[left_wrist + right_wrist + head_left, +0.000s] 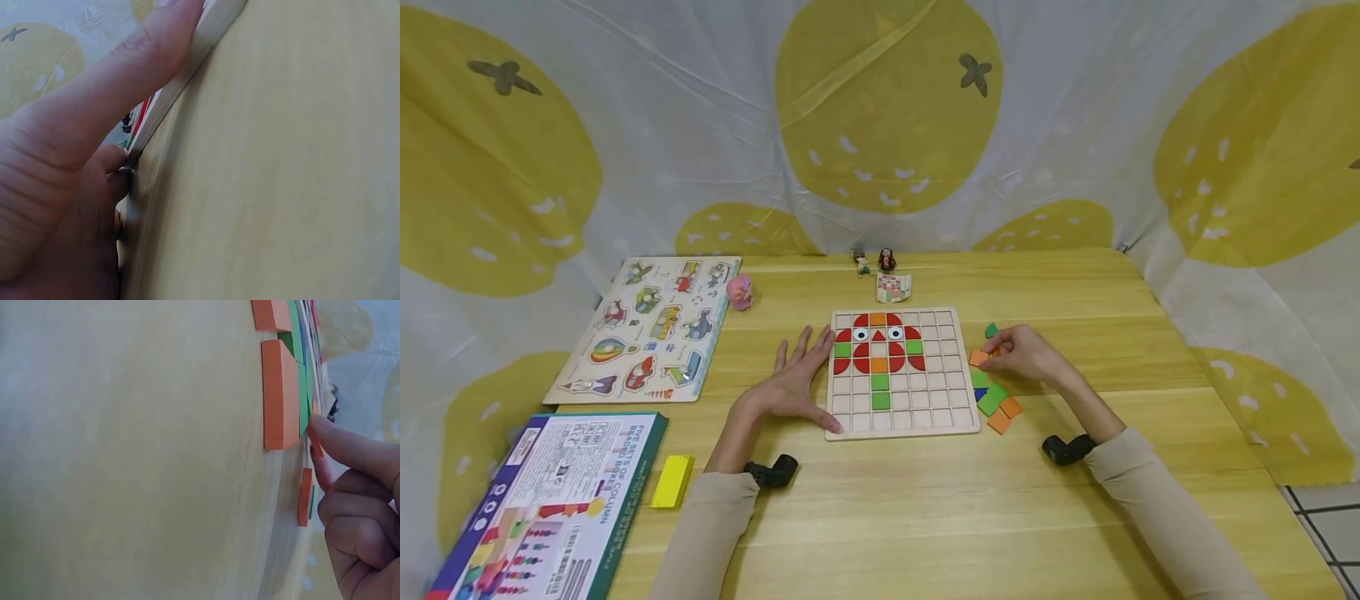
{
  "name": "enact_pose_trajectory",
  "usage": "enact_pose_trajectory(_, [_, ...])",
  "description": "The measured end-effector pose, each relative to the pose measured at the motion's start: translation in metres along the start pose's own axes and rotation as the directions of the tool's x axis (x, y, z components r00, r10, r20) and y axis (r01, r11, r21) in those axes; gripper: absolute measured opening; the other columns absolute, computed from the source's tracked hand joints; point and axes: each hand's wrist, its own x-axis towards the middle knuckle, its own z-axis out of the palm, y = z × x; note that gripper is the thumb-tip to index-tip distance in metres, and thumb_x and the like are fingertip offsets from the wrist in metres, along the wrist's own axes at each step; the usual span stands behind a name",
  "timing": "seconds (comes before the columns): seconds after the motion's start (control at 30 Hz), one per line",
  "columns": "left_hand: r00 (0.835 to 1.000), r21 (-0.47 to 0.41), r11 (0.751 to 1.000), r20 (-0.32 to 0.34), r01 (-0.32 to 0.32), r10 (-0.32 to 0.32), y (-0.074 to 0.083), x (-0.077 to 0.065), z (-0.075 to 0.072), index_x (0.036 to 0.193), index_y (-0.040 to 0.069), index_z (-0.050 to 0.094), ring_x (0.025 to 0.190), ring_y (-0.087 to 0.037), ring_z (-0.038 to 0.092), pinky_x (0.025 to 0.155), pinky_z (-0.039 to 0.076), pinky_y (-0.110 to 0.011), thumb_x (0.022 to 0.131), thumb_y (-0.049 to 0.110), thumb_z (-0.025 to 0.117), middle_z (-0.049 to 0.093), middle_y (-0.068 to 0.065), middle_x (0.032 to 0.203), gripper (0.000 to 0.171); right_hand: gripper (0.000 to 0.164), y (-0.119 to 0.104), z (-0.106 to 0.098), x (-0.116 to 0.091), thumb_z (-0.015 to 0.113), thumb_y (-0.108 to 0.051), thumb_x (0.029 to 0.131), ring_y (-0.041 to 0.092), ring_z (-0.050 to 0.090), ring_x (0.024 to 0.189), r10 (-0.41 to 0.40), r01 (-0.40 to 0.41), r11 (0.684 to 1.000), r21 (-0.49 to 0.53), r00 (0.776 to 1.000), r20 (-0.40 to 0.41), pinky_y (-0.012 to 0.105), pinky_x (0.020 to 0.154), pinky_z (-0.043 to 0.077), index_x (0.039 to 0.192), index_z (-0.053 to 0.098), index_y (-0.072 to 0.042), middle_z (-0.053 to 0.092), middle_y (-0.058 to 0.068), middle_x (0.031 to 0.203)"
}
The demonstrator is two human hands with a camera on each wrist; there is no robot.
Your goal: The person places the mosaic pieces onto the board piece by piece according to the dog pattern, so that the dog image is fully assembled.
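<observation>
A square wooden grid board [940, 396] lies on the table, with red, green and orange tiles forming a figure with two round eyes in its upper left part. My left hand [793, 383] rests at the board's left edge, fingers spread, thumb at the lower left corner. In the left wrist view the thumb [147, 56] lies against the board's side. To the right of the board, my right hand [1026, 354] pinches an orange tile [317, 442] between thumb and index finger, its other fingers curled. Loose green tiles [992, 398] and orange tiles [999, 422] lie below this hand.
A small pattern card [893, 288] and two figurines [886, 259] stand behind the board. At left are a picture puzzle board [655, 325], a pink toy [740, 292], a boxed set [557, 500] and a yellow block [672, 481]. A fruit-print curtain [700, 125] hangs behind the table.
</observation>
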Motion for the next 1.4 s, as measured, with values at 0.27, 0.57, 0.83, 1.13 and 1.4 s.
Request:
enact_pose_trajectory(0.27, [1.000,0.002,1.000,-0.002,-0.004,0.004,0.000,-0.001,-0.001,0.156,0.016,-0.003,0.150,-0.032,-0.019,0.117,-0.015,-0.060,0.053,0.065,0.084,-0.010,-0.001,0.165,0.144,0.024,-0.010,0.000,0.001,0.069,-0.022,0.090,0.014,0.060,0.073,0.059,-0.055,0.993,0.103,0.997,-0.044,0.024,0.066,0.049,0.100,0.071,-0.001,0.072,0.014,0.090])
enact_pose_trajectory(0.57, [1.000,-0.002,1.000,-0.013,-0.027,0.027,0.001,0.000,0.001,0.156,0.013,-0.001,0.150,-0.036,-0.016,0.116,-0.013,-0.062,0.052,0.064,0.085,-0.007,-0.006,0.165,0.144,0.016,-0.061,0.047,0.017,0.075,-0.025,0.084,0.014,0.043,0.065,0.087,-0.089,0.994,0.062,0.996,0.028,0.024,0.058,0.034,0.088,0.076,-0.009,0.072,0.006,0.086])
enact_pose_trajectory(0.83, [0.999,-0.014,0.999,-0.018,-0.033,0.032,0.000,-0.001,0.000,0.156,0.012,-0.001,0.149,-0.037,-0.016,0.115,-0.014,-0.063,0.053,0.062,0.086,-0.007,-0.006,0.165,0.144,0.009,-0.085,0.079,0.025,0.080,-0.021,0.079,0.012,0.035,0.057,0.064,-0.064,0.997,0.039,0.998,0.015,0.024,0.051,0.026,0.082,0.078,-0.012,0.064,0.001,0.066])
enact_pose_trajectory(1.13, [0.999,0.001,1.000,-0.017,-0.030,0.030,-0.001,-0.001,-0.001,0.156,0.012,-0.001,0.150,-0.037,-0.016,0.115,-0.014,-0.063,0.053,0.063,0.086,-0.006,-0.006,0.165,0.144,0.013,-0.081,0.082,0.023,0.083,-0.013,0.074,0.011,0.035,0.052,-0.041,0.040,0.998,0.041,0.999,0.021,0.022,0.049,0.028,0.086,0.079,-0.011,0.061,0.006,0.064])
enact_pose_trajectory(1.4, [0.999,-0.002,0.999,-0.017,-0.040,0.040,-0.001,0.000,-0.001,0.156,0.011,-0.001,0.149,-0.038,-0.015,0.114,-0.013,-0.064,0.053,0.063,0.085,-0.006,-0.008,0.165,0.144,0.015,-0.083,0.089,0.023,0.083,-0.014,0.075,0.011,0.034,0.054,-0.105,0.103,0.993,0.062,0.994,0.027,0.021,0.049,0.025,0.088,0.078,-0.008,0.056,0.004,0.061])
